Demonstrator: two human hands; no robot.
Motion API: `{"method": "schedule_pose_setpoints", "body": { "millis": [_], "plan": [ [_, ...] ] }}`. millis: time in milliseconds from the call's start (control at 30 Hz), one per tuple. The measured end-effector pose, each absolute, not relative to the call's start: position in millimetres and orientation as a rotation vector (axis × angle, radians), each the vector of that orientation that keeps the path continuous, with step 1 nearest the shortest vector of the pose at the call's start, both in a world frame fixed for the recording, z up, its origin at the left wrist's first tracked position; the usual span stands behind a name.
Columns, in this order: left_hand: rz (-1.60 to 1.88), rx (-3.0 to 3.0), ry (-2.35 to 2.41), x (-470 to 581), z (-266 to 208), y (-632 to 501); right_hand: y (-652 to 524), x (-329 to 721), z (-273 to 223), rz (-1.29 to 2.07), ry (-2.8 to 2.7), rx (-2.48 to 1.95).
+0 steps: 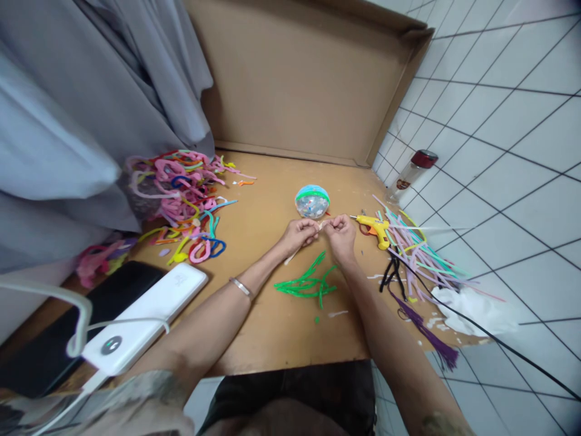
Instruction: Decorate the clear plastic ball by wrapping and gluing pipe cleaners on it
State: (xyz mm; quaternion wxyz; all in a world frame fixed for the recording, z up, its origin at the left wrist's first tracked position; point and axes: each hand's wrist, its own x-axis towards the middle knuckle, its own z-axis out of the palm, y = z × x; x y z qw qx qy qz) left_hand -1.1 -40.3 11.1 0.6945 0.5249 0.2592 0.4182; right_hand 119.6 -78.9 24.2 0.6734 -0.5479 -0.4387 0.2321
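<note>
Both of my hands meet near the middle of the table, fingers pinched on a thin pale pipe cleaner. My left hand is closed on it, and one end sticks out below toward me. My right hand pinches its other part, a short stretch showing between the fingertips. Just beyond the hands sits a round ball, clear and speckled below, with a green band and a light blue top. Several green pipe cleaner pieces lie on the table between my forearms.
A yellow glue gun lies right of my hands, beside pastel pipe cleaners and a purple tassel. Left are a colourful pipe cleaner heap and a white power bank. A jar stands by the tiles; cardboard rises behind.
</note>
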Motion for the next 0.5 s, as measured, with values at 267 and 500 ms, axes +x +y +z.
{"method": "schedule_pose_setpoints", "body": {
  "millis": [267, 500],
  "plan": [
    [0.981, 1.195, 0.587, 0.5, 10.6, -42.1, -76.3, 123.3, 20.1, 0.647, -0.892, -1.126],
    [0.995, 1.246, 0.669, -2.3, 16.2, -37.3, -74.4, 128.7, 21.6, 0.738, -0.904, -1.107]
  ]
}}
